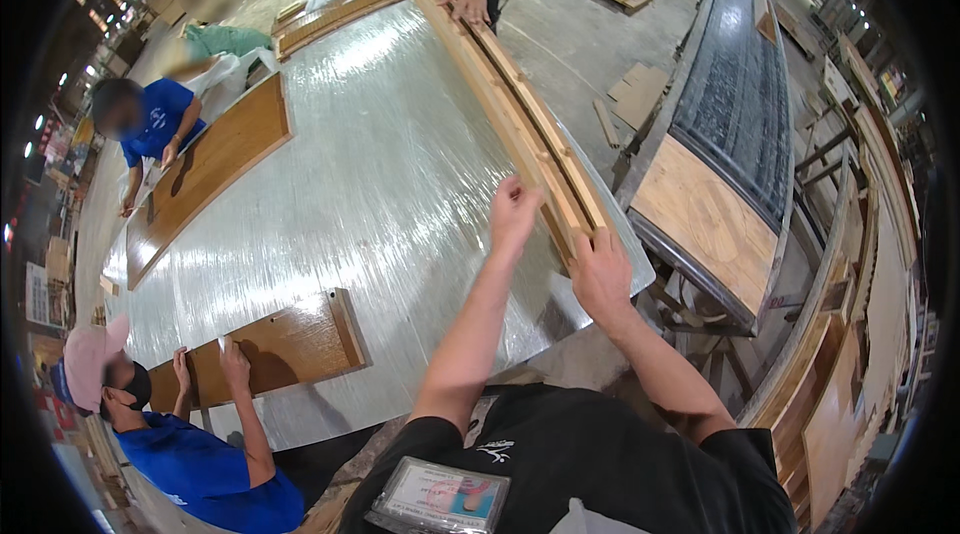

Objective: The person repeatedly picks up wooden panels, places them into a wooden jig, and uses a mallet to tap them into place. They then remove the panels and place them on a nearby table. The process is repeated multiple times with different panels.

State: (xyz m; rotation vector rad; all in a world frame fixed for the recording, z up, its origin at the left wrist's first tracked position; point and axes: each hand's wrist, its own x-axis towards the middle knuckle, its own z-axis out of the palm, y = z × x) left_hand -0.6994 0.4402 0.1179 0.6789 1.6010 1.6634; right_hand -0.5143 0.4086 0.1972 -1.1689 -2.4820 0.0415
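Left hand (514, 210) and right hand (601, 272) apparently grip long wooden strips (520, 124).

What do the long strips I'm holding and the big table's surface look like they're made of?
The long strips look like bare, light wood: pale tan, matte, with faint grain lines. The table surface seems covered in glossy silvery sheeting, perhaps plastic film or metal; the streaky glare leaves that open.

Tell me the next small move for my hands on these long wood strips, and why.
Probably lift your end together with the co-worker. Your left hand and right hand already hold the near end of the wood strips at the table edge, and a co-worker's hand rests on the far end.
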